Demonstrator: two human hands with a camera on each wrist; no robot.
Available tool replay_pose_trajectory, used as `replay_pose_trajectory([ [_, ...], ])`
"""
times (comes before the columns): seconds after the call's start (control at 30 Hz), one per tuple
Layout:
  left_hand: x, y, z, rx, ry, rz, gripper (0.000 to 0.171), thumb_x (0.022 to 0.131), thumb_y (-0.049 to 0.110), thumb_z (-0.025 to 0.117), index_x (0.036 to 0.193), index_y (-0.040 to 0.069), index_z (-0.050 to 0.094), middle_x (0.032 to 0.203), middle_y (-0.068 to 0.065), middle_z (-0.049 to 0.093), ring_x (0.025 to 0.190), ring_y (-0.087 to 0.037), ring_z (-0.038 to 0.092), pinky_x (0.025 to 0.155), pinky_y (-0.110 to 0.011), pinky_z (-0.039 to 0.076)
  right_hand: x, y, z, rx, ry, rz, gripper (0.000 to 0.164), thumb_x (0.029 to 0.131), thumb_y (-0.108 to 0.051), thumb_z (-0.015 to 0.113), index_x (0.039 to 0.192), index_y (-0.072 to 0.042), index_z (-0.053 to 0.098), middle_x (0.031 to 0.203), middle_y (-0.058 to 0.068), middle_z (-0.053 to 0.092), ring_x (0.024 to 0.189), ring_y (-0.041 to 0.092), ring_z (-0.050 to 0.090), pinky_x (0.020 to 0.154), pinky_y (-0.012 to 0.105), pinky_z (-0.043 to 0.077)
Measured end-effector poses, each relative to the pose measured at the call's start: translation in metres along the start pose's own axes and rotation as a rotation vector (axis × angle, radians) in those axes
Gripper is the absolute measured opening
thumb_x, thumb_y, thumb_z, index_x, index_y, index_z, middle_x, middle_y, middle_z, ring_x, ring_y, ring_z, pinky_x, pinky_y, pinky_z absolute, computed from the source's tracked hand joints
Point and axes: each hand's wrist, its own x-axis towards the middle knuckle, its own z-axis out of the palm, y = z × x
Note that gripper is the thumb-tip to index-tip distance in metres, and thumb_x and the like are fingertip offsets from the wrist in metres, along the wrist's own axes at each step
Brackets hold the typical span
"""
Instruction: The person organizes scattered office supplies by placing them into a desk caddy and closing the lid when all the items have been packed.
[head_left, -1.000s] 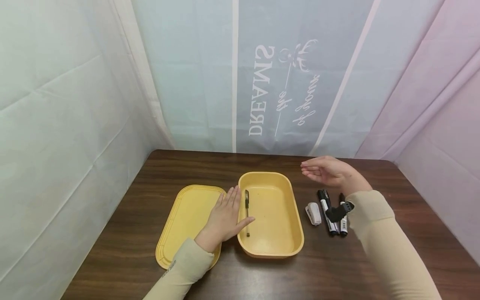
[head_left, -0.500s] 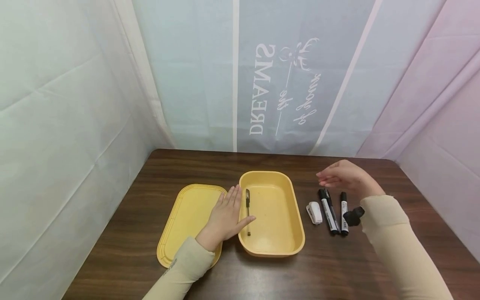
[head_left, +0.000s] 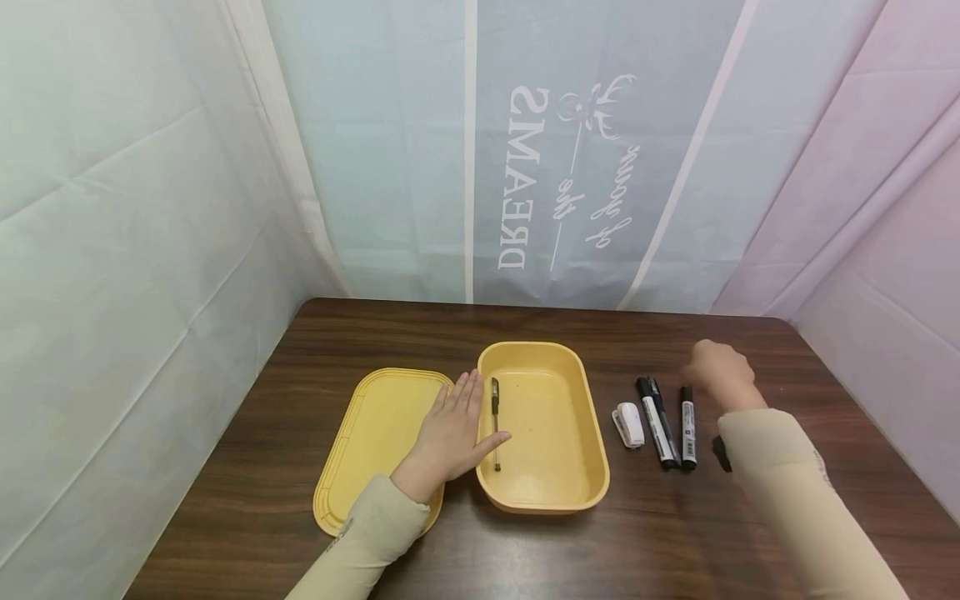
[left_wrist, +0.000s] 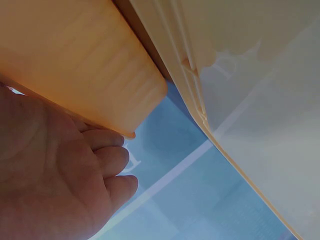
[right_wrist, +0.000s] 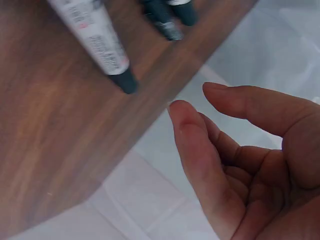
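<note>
Beige sleeves (head_left: 806, 500) are covering both arms, dark markings (head_left: 340, 534) showing. A black piece (head_left: 721, 454) is jutting by the right cuff (head_left: 761, 437).

Tabletop (head_left: 637, 533) lies open at lower right of centre — the yellow box (head_left: 543, 433) blocks its left, the white stapler (head_left: 628, 426) and markers (head_left: 687, 433) its top.

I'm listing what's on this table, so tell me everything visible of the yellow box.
The yellow box is a shallow, oblong tub, apparently plastic, with rounded corners and a thin rim. It stands upright and uncovered on the dark wood-look table. A pen lies lengthwise inside, along its left wall. The person's left grip rests against its left rim, fingers extended, thumb reaching over the inside.
</note>
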Motion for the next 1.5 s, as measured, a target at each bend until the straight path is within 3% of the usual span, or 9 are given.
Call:
replay_pose_trajectory([
  [0.07,0.0,0.0,0.0,0.0,-0.002,0.001,0.088,0.094,0.062,0.034,0.148,-0.005,0.017,0.154,-0.018,0.017,0.142,-0.029,0.016,0.114,-0.044,0.016,0.0,0.005,0.006,-0.029,0.006,0.056,0.026,0.084,-0.014,0.053,0.093,0.011,0.058,0.081,0.029,0.056,0.068,0.036,0.053,0.051,0.043,0.046],
  [0.17,0.0,0.0,0.0,0.005,-0.012,-0.002,0.088,0.094,0.063,0.032,0.148,-0.005,0.016,0.155,-0.018,0.015,0.142,-0.028,0.014,0.114,-0.044,0.015,0.0,0.012,0.014,-0.044,-0.003,0.082,0.032,0.086,-0.008,0.048,0.104,0.018,0.055,0.084,0.032,0.055,0.068,0.037,0.053,0.052,0.044,0.046],
  [0.47,0.001,0.0,0.003,0.013,-0.013,-0.01,0.089,0.094,0.064,0.03,0.149,-0.004,0.015,0.155,-0.017,0.014,0.143,-0.028,0.013,0.114,-0.043,0.013,-0.001,0.022,0.035,0.022,-0.05,0.113,0.03,0.079,-0.01,0.06,0.096,0.014,0.056,0.071,0.018,0.052,0.059,0.027,0.051,0.051,0.037,0.043],
  [0.67,0.002,0.002,0.003,0.008,-0.021,-0.002,0.088,0.094,0.064,0.03,0.149,-0.004,0.015,0.155,-0.017,0.014,0.143,-0.028,0.012,0.114,-0.043,0.012,-0.001,0.029,0.045,0.103,-0.054,0.173,0.03,0.08,-0.01,0.063,0.096,0.015,0.056,0.074,0.02,0.055,0.056,0.023,0.055,0.048,0.031,0.047],
  [1.03,0.001,0.0,-0.002,0.001,-0.024,-0.005,0.088,0.094,0.063,0.031,0.148,-0.005,0.016,0.155,-0.017,0.014,0.142,-0.028,0.014,0.114,-0.043,0.014,0.001,0.034,0.048,0.233,-0.047,0.153,0.029,0.079,-0.007,0.066,0.092,0.017,0.057,0.071,0.019,0.055,0.052,0.02,0.058,0.048,0.03,0.052],
  [1.3,0.002,0.0,-0.001,0.004,-0.014,0.002,0.088,0.094,0.062,0.033,0.148,-0.005,0.016,0.155,-0.018,0.015,0.142,-0.029,0.015,0.114,-0.044,0.014,0.003,0.04,0.052,0.263,-0.036,0.139,0.026,0.079,-0.007,0.066,0.087,0.017,0.059,0.064,0.015,0.054,0.049,0.019,0.057,0.047,0.029,0.052],
  [1.5,0.001,-0.001,-0.001,-0.001,-0.005,0.007,0.087,0.094,0.061,0.035,0.148,-0.006,0.017,0.154,-0.02,0.017,0.142,-0.03,0.016,0.114,-0.044,0.015,0.003,0.038,0.053,0.263,-0.022,0.124,0.031,0.079,-0.006,0.067,0.094,0.02,0.057,0.069,0.018,0.054,0.051,0.02,0.057,0.047,0.03,0.052],
])
